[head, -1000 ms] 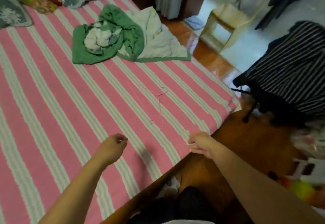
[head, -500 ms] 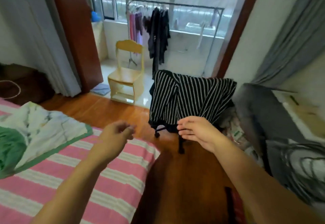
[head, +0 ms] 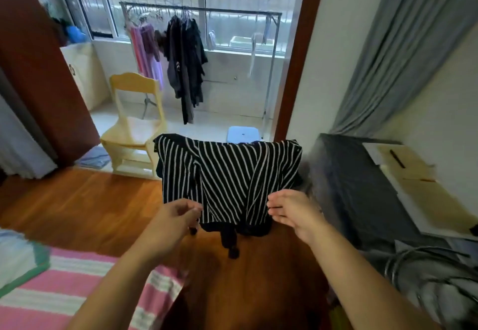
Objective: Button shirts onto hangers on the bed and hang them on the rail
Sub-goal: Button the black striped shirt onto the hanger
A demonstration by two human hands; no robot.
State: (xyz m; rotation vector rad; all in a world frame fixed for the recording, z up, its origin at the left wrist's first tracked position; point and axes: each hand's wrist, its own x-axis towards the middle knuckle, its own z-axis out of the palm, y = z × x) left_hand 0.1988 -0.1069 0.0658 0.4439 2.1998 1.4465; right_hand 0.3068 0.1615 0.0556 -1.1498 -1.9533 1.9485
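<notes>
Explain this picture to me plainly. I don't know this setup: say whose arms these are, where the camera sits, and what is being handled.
There is no machine here. A person wears a camera on the head, looking forward and down, so the arms are their own. The left hand and right hand reach to the lower edge of a black-and-white striped shirt draped over something in front of them; whether they grip it yet is unclear. Behind, a clothes rail holds dark clothes. The pink striped bed is at lower left.

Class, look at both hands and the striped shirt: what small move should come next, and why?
Probably close both hands on the striped shirt and lift it. It hangs draped in front of the person, the left hand and right hand sit at its lower edge, and neither visibly grips it yet.
</notes>
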